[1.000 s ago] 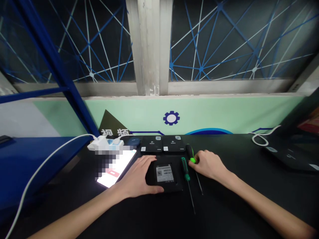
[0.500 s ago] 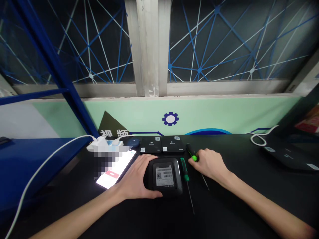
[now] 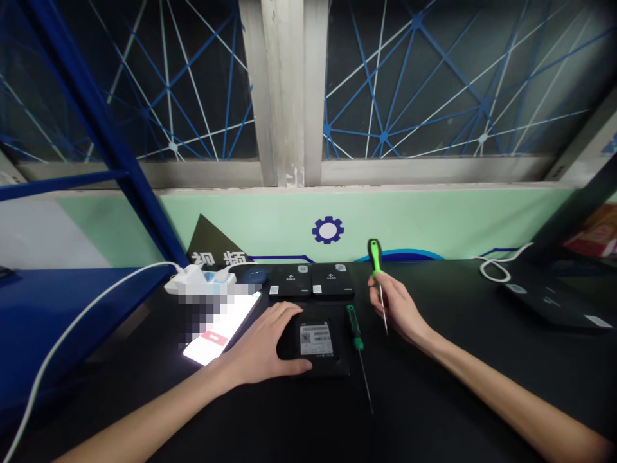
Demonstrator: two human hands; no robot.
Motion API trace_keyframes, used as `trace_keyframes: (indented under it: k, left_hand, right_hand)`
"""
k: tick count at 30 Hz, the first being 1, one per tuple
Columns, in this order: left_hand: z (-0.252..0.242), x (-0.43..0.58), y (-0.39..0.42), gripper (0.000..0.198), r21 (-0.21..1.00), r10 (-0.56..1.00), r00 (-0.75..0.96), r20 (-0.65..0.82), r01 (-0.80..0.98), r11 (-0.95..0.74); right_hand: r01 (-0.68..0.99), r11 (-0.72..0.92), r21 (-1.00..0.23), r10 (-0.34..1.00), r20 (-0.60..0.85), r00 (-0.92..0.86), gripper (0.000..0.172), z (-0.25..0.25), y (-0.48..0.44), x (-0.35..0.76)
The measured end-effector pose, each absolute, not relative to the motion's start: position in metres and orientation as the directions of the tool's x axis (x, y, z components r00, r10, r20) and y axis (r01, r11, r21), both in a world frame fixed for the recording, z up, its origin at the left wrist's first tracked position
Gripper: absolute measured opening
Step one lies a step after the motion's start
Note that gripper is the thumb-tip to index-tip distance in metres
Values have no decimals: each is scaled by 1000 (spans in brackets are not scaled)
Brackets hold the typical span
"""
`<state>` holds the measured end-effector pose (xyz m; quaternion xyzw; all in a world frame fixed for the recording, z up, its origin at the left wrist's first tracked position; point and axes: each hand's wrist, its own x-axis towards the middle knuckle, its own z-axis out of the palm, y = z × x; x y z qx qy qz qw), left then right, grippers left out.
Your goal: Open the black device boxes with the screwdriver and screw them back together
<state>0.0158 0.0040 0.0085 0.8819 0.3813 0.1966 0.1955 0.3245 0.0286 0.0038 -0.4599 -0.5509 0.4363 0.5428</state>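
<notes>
A black set-top box with a white printed label lies on the dark table. My left hand grips its left side, thumb along the near edge and fingers at the far edge. My right hand pinches a screwdriver by its shaft close to the handle. That handle is black and bright green and points up, with the metal tip downward, above the table. Between box and right hand lies a second screwdriver, dark green and black, its shaft toward me.
Two similar black boxes stand side by side behind. A lit phone and a white power strip are at left, beside a dark blue mouse-like object. Another black box and a white cable lie at right.
My right hand has lifted the bright green screwdriver off the table and turned it more upright, handle up. My left hand stays on the box. The view has shifted slightly.
</notes>
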Motion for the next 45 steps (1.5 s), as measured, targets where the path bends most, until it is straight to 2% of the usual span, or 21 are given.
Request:
trace_keyframes:
  k: [4,7,13,18,25,29,36,45]
  left_hand:
    - [8,16,3,82,437,738,650,182,619,-653]
    - [7,15,1,81,411,728,663,178,622,-667]
    - [-1,12,2,82,366,736,660,152,654,-662]
    - [-5,11,3,83,334,743,652,154,673,-660]
    - [-7,11,4,82,305,755,644,123,700,-646]
    - [-8,10,5,82,306,753,647,121,697,-648]
    - [-9,10,6,82,310,756,643,124,699,-645]
    - [-6,11,4,83,324,756,644,120,694,-643]
  right_hand:
    - [-186,168,-968,985,172,-8,35,13,22,319]
    - [-227,204,-952,975,218,-39,35,19,19,314]
    - [-83,379,-922,914,387,-125,28,16,20,291]
    - [71,430,-900,877,398,-267,22,12,22,281]
    - [240,524,-817,827,420,-373,23,16,25,275]
    - [212,483,-849,857,410,-312,21,8,25,271]
    - [227,492,-840,870,479,-114,24,-9,23,269]
    - [234,523,-820,853,506,-132,18,-10,21,269]
